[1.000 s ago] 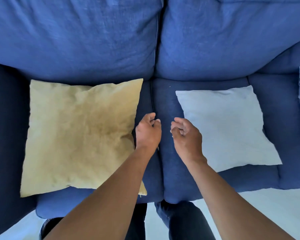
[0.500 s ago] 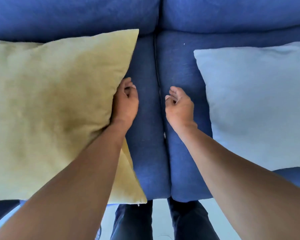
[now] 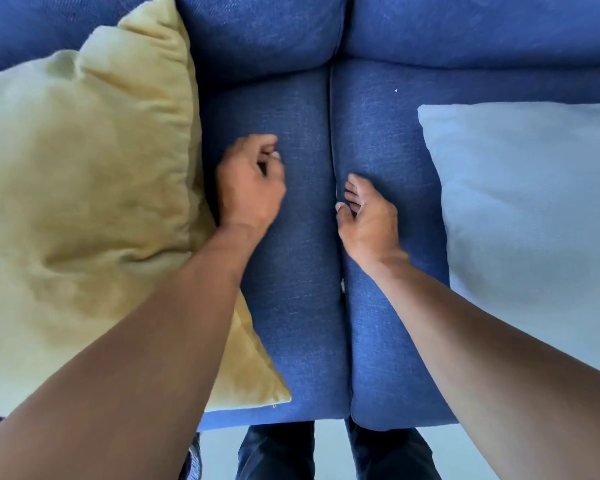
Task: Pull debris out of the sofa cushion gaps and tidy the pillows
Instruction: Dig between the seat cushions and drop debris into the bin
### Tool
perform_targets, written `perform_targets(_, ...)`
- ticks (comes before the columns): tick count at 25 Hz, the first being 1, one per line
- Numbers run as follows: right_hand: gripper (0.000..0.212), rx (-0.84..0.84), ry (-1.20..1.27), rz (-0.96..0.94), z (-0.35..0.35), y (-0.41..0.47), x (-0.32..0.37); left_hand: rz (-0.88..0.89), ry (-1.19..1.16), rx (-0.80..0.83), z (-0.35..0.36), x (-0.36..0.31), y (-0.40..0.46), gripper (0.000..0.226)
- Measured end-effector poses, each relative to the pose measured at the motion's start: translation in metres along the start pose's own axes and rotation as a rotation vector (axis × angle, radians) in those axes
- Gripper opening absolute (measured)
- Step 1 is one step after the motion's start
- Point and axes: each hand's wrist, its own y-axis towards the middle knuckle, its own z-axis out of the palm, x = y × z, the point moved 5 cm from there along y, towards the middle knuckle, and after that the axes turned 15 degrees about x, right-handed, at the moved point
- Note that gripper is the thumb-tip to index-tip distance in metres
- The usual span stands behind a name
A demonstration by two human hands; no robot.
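The gap (image 3: 334, 140) between the two blue seat cushions runs down the middle, with a small pale bit of debris (image 3: 343, 285) showing in it. My right hand (image 3: 366, 218) rests on the right seat cushion (image 3: 388, 323), its relaxed fingers spread at the gap's edge. My left hand (image 3: 250, 183) is over the left seat cushion (image 3: 291, 306), fingers loosely curled and holding nothing, its outer side against the yellow pillow (image 3: 84, 202). That pillow is bunched and tipped up toward the backrest. A pale grey pillow (image 3: 534, 220) lies flat at the right.
The blue back cushions (image 3: 465, 26) close off the far side. A tiny white speck (image 3: 395, 90) lies on the right seat cushion near the backrest. My legs in dark trousers (image 3: 278, 452) stand against the sofa's front edge, on a pale floor.
The view has moved closer. The yellow pillow has shifted left and bunched up toward the backrest beside my left hand. My right hand's fingers have uncurled and reached the gap.
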Motion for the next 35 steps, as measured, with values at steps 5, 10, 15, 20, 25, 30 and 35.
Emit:
perform_targets(5,0.040,0.066,-0.135,-0.010,0.008,0.008,-0.005,0.273,0.557,0.543,0.078,-0.026,0.020,0.052)
perform_targets(10,0.061,0.160,-0.321,-0.090,0.000,0.009,-0.021,0.322,0.921,0.597,0.101,-0.006,0.020,0.071)
perform_targets(15,0.071,0.137,-0.579,-0.228,-0.021,-0.001,-0.044,0.423,0.975,0.567,0.101,-0.011,0.023,0.058)
perform_targets(20,0.074,0.112,-0.580,-0.168,-0.008,0.000,-0.040,0.439,0.952,0.715,0.106,-0.010,0.017,0.049)
perform_targets(25,0.076,0.368,-0.874,-0.158,0.023,-0.047,-0.046,0.235,1.060,0.790,0.118,-0.021,0.014,0.049)
perform_targets(30,0.080,0.513,-1.224,-0.130,0.039,-0.057,-0.059,0.252,1.067,0.652,0.123,-0.019,0.016,0.033)
perform_targets(35,0.072,0.586,-1.381,-0.095,0.048,-0.049,-0.059,0.347,1.031,0.598,0.123,-0.019,0.014,0.034)
